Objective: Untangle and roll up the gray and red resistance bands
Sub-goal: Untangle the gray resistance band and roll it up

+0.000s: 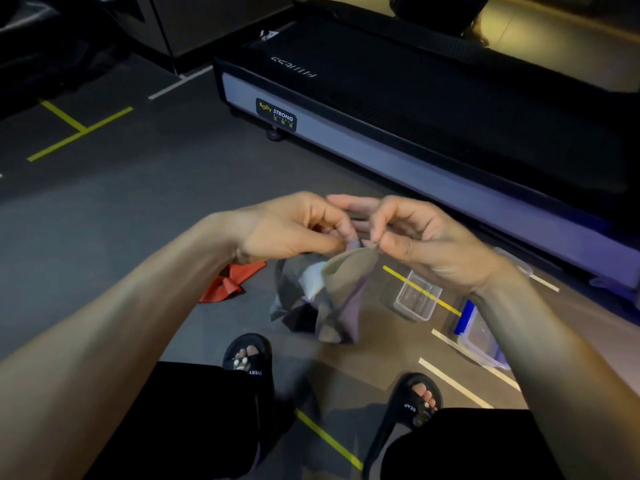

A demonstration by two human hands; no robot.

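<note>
Dark floor point(138, 188); red band point(232, 282), clear tubs point(417, 299), treadmill point(415, 133) on it

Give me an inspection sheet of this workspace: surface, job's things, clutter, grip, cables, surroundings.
Surface: dark gym floor marked with yellow and white tape lines.
Job's things: gray resistance band hangs bunched and twisted from both hands; red resistance band lies crumpled on the floor, apart from the gray one.
Clutter: clear plastic container and a blue-lidded plastic bin on the floor at right.
Grip: left hand and right hand each pinch the gray band's top edge, fingertips close together.
Cables: nothing seen.
Surroundings: treadmill labelled Body Strong ahead; the person's feet in black slide sandals below.
</note>
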